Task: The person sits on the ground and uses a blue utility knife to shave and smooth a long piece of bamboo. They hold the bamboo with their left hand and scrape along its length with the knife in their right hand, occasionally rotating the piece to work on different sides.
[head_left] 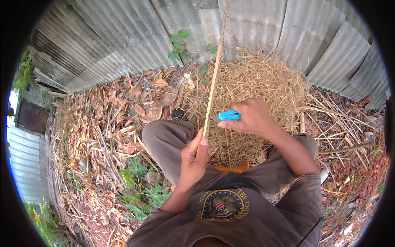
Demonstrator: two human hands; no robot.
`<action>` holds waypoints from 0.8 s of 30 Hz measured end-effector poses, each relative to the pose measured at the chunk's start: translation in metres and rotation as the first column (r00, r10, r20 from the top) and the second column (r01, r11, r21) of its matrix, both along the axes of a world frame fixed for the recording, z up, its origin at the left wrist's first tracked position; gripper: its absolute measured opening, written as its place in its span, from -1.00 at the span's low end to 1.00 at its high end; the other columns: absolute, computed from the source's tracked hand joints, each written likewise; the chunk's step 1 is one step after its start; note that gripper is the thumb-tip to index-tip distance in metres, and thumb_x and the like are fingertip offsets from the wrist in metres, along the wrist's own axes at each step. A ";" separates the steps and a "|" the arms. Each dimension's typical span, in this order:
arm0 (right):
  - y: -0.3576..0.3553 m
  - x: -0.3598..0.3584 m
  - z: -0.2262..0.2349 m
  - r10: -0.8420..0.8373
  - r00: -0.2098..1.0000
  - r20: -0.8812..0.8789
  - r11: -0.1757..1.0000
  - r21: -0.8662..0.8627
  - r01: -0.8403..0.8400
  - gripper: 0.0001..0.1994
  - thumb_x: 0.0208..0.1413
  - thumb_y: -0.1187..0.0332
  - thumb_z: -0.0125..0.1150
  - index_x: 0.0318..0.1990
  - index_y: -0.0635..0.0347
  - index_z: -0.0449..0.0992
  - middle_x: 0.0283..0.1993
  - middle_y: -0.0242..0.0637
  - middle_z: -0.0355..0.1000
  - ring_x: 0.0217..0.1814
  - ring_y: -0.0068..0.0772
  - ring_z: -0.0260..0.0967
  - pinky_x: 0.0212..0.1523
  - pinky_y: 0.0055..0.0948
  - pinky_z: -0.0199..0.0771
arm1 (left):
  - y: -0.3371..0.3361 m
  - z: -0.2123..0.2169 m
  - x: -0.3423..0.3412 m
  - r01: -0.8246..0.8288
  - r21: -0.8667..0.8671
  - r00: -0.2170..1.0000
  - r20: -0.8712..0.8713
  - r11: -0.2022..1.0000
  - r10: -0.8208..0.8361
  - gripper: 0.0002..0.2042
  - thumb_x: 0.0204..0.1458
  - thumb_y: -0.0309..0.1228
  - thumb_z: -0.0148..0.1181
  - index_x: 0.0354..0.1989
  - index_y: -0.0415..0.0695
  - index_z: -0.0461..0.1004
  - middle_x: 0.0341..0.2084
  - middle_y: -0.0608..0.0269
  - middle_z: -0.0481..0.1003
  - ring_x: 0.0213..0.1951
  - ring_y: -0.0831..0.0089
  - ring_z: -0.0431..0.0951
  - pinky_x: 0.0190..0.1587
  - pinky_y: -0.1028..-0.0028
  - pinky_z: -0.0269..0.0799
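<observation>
My left hand [196, 155] is closed around the lower end of a long, thin, pale strip [212, 88], which looks like split bamboo or cane. The strip rises away from me, past the top edge of the view. My right hand [252, 117] grips a blue box cutter [229, 115], thumb and fingers closed on its handle. Its short blade [215, 118] points left and lies at or very close to the strip's right edge, a little above my left hand; whether it touches I cannot tell. Beneath both hands spreads a heap of straw-like shavings [263, 78].
A corrugated metal fence [255, 24] runs along the far side. Dry brown leaves [123, 107] cover the ground at left, with green weeds [156, 196] near my left arm. Loose thin sticks [341, 123] lie at right. Something orange [233, 168] shows between my legs.
</observation>
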State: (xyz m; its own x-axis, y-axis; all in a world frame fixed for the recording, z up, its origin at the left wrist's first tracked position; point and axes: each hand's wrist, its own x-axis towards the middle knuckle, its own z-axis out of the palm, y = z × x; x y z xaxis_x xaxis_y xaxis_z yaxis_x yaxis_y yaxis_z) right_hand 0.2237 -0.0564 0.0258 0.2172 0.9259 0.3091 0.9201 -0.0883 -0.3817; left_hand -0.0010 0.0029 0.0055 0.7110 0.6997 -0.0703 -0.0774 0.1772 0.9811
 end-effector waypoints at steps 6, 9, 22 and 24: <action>0.010 0.010 -0.009 -0.100 0.991 0.084 0.990 0.107 0.090 -0.29 -0.12 -0.45 0.03 -0.72 0.11 0.44 -0.83 -0.25 0.26 -0.77 -0.16 0.33 -0.69 -0.22 0.31 | -0.007 0.003 0.004 -0.004 0.400 0.980 -0.182 0.917 0.084 -0.64 0.23 -0.46 -0.02 0.16 -0.38 0.29 -0.51 0.36 0.31 -0.42 0.70 0.25 -0.38 0.66 0.23; 0.013 0.013 -0.010 -0.106 0.992 0.070 0.994 0.044 0.103 -0.25 -0.13 -0.49 -0.03 -0.70 0.12 0.50 -0.82 -0.24 0.30 -0.75 -0.18 0.37 -0.69 -0.25 0.35 | -0.008 0.008 0.005 0.006 0.410 0.968 -0.232 0.912 0.098 -0.66 0.23 -0.47 -0.01 0.11 -0.43 0.32 -0.52 0.34 0.32 -0.42 0.68 0.26 -0.36 0.62 0.26; 0.036 0.079 -0.014 -0.315 0.945 0.082 0.949 0.018 0.315 -0.23 -0.05 -0.49 -0.14 -0.67 0.11 0.53 -0.81 -0.23 0.32 -0.73 -0.18 0.37 -0.68 -0.24 0.35 | -0.018 0.008 -0.006 0.092 0.430 0.970 -0.244 0.898 0.018 -0.71 0.22 -0.50 -0.03 0.00 -0.49 0.35 -0.07 -0.21 0.47 0.09 0.26 0.43 0.15 0.38 0.23; 0.035 0.056 -0.019 -0.246 0.965 0.095 0.969 0.021 0.245 -0.22 -0.05 -0.50 -0.17 -0.66 0.12 0.52 -0.80 -0.22 0.32 -0.72 -0.15 0.38 -0.66 -0.22 0.36 | -0.019 0.006 -0.011 0.070 0.368 0.955 -0.295 0.927 0.044 -0.73 0.21 -0.51 -0.02 -0.01 -0.46 0.37 -0.22 -0.08 0.50 -0.16 0.40 0.48 -0.01 0.46 0.32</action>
